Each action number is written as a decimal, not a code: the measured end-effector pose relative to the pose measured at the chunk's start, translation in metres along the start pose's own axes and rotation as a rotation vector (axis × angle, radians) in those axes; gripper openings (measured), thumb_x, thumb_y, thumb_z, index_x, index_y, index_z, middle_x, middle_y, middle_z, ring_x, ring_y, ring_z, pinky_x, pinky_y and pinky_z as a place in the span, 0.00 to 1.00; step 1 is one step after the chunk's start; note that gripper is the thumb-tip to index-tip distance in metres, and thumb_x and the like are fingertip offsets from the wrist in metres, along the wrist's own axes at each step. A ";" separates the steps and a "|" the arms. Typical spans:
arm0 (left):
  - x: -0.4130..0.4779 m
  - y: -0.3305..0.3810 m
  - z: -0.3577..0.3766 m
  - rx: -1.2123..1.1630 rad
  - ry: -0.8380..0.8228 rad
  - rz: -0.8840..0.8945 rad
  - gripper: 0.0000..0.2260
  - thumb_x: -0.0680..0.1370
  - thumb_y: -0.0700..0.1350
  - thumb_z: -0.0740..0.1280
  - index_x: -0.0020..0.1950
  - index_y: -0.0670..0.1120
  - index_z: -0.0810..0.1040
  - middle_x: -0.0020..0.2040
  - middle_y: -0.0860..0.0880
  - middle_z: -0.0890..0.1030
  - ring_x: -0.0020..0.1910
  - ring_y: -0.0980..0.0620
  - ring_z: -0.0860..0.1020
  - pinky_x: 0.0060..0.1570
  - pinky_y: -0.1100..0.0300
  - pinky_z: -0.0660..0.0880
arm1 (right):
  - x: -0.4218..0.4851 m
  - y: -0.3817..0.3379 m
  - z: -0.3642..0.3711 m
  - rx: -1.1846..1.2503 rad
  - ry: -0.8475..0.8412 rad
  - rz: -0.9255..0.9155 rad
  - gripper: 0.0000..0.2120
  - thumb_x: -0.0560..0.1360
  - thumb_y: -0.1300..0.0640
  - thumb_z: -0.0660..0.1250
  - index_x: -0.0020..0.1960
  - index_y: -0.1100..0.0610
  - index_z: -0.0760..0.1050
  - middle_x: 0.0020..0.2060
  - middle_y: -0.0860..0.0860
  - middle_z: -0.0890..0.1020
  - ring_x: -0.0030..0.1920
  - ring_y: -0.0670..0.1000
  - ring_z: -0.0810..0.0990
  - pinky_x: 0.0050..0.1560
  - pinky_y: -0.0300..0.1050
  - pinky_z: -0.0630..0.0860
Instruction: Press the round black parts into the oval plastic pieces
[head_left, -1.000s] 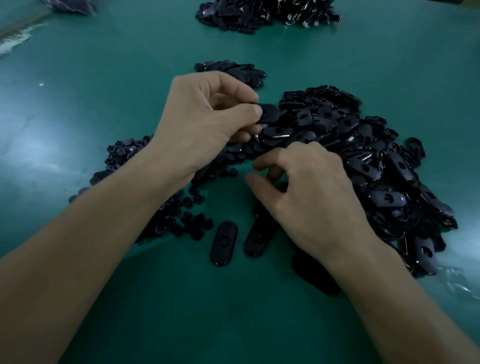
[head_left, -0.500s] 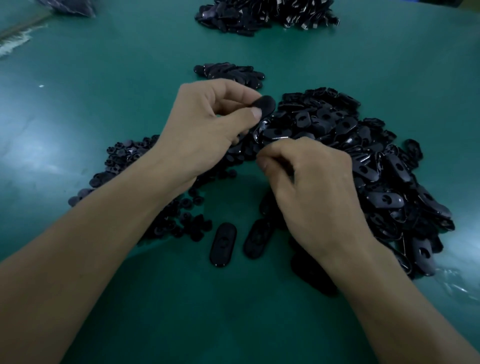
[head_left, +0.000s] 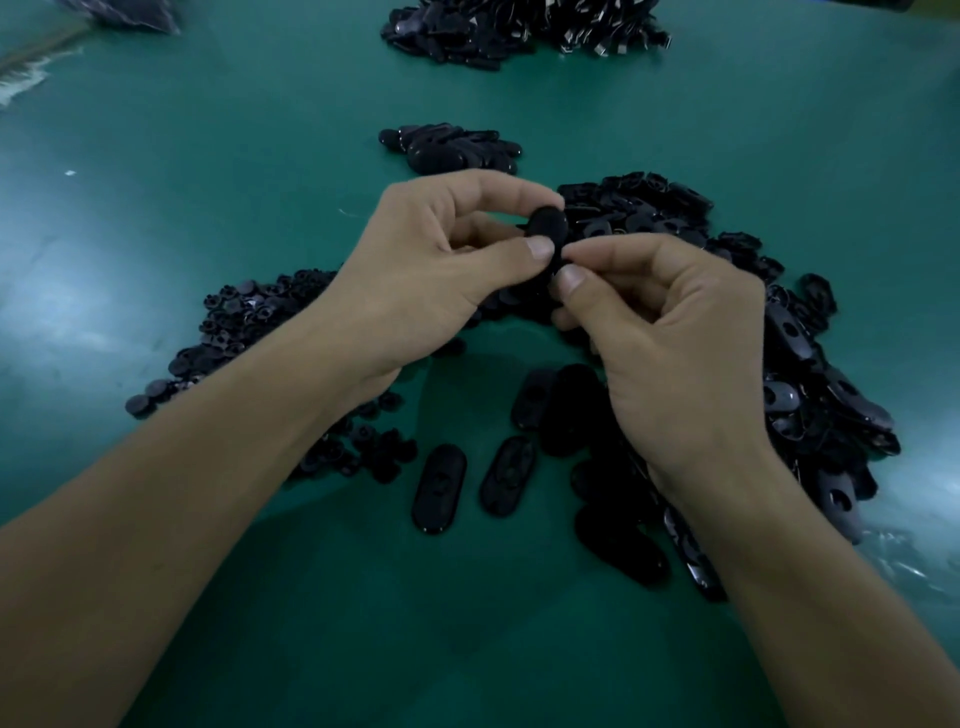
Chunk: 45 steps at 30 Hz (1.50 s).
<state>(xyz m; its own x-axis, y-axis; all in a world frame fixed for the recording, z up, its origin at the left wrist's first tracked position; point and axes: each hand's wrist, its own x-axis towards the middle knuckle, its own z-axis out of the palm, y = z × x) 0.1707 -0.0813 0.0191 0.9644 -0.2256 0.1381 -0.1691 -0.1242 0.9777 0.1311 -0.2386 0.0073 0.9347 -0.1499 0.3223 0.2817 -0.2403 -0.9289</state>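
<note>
Aloft, left hand (head_left: 431, 280) pinched oval piece (head_left: 546, 224) between thumb and curled fingers. Right hand (head_left: 685, 353) was closed in thumb-forefinger pinch at piece's near end; contents hidden, cannot tell. Judgement: best to centre part over hole and press straight. Round black parts (head_left: 249, 322) lay heaped under left forearm.

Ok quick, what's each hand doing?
Left hand: pinches an oval plastic piece.
Right hand: pinched up against that piece; what it holds cannot be told.
</note>
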 end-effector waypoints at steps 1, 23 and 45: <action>0.000 0.000 0.000 -0.028 0.013 -0.021 0.07 0.77 0.42 0.73 0.51 0.53 0.83 0.37 0.54 0.83 0.35 0.60 0.78 0.37 0.67 0.75 | 0.001 0.000 -0.001 0.020 0.005 0.009 0.06 0.76 0.62 0.73 0.45 0.51 0.82 0.36 0.46 0.86 0.36 0.44 0.85 0.39 0.34 0.78; -0.004 0.004 0.008 -0.212 0.023 -0.041 0.06 0.78 0.33 0.68 0.50 0.41 0.84 0.43 0.42 0.87 0.41 0.47 0.86 0.43 0.61 0.81 | 0.005 -0.003 -0.009 -0.108 0.045 -0.005 0.12 0.75 0.59 0.73 0.45 0.45 0.71 0.40 0.48 0.84 0.42 0.49 0.84 0.45 0.46 0.81; -0.009 -0.002 0.012 0.253 0.002 0.190 0.10 0.71 0.39 0.72 0.50 0.51 0.85 0.42 0.53 0.87 0.42 0.54 0.85 0.49 0.54 0.83 | 0.003 -0.003 -0.012 -0.219 0.049 0.067 0.17 0.70 0.58 0.77 0.37 0.50 0.68 0.34 0.50 0.84 0.39 0.55 0.85 0.42 0.59 0.81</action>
<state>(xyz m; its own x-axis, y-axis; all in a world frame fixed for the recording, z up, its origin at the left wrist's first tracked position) 0.1603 -0.0906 0.0138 0.9111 -0.2655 0.3152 -0.3913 -0.3169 0.8640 0.1304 -0.2504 0.0131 0.9367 -0.2171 0.2746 0.1609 -0.4298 -0.8885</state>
